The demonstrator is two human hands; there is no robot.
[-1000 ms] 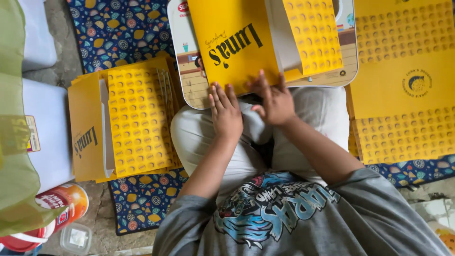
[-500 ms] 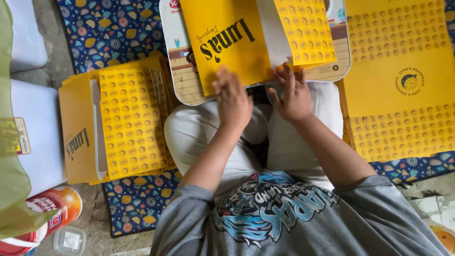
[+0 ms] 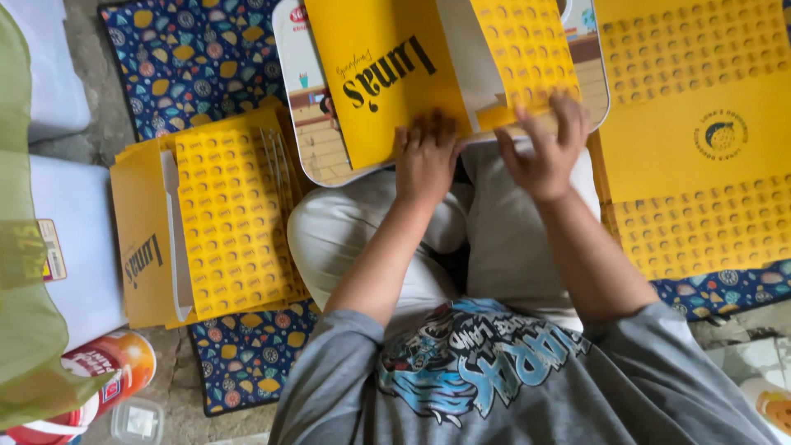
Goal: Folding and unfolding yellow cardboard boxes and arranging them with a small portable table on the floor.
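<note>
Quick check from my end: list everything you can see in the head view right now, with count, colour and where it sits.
folded box: one, yellow with a dotted flap, on the tray, under both hands
tray: one, pale with a printed picture, on the lap
stack of folded boxes: one pile, yellow, picture left on the mat
flat box sheets: one pile, yellow, picture right
mat: one, dark blue with a fruit pattern, under the piles
bottle: one, red and orange, lower left corner
small container: one, clear, beside the bottle
green bag: one, translucent, picture left edge
white surface: pale, left of the stack
left hand: flat on the box's near edge
right hand: fingers spread on the dotted flap
</note>
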